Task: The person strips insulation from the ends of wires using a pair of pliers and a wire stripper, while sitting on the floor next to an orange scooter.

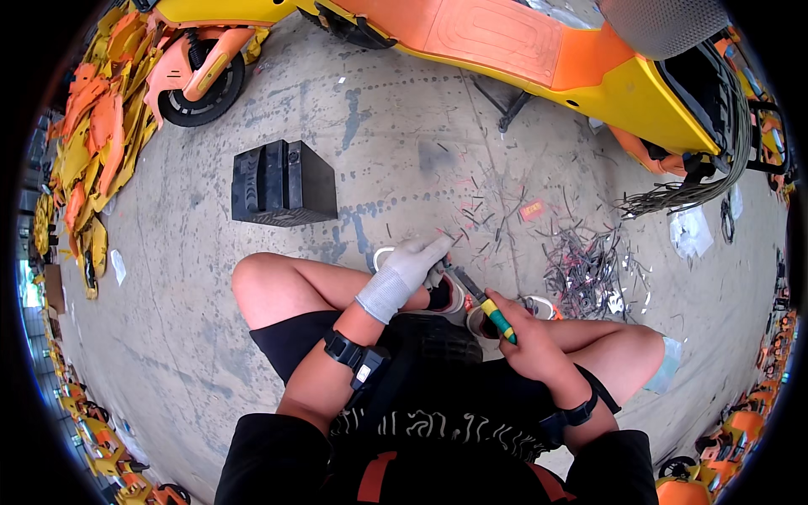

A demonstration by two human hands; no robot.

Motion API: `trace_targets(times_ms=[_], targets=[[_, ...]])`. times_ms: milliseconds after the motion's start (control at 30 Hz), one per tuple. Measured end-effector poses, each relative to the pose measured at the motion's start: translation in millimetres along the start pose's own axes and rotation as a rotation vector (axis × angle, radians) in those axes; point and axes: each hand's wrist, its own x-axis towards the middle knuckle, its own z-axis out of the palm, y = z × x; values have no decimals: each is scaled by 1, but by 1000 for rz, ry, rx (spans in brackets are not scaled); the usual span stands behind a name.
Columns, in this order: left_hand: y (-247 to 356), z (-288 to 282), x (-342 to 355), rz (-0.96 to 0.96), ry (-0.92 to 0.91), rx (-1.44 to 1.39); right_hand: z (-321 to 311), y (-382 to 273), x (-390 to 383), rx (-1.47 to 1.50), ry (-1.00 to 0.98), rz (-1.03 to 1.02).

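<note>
My left hand, in a pale grey knitted glove, is held above my shoes with thumb and fingers pressed together. Whatever thin thing is between those fingers is too small to name. My bare right hand is wrapped around the yellow and green handle of a knife-like tool. Its narrow dark metal front slants up and left, close to the gloved fingers. Beyond my right shoe, a heap of short dark wire scraps lies on the concrete floor, with red and white bits scattered around it.
A black boxy case stands ahead on the left. A yellow and orange scooter spans the far side, a bundle of grey-green wires hanging off its right end. Orange and yellow body panels are piled at far left. White plastic lies right.
</note>
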Motion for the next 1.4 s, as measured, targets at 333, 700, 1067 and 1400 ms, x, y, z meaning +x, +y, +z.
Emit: trace_targets(times_ms=[333, 700, 1067, 1400], targets=[[-10, -3, 5, 50, -42, 115, 4, 2, 0, -247, 64, -25], [5, 3, -2, 168, -33, 418, 9, 8, -3, -470, 118, -66], [0, 4, -7, 279, -50, 532, 9, 5, -6, -578, 104, -56], [-19, 12, 0, 389, -4, 173, 4, 1, -6, -202, 129, -29]])
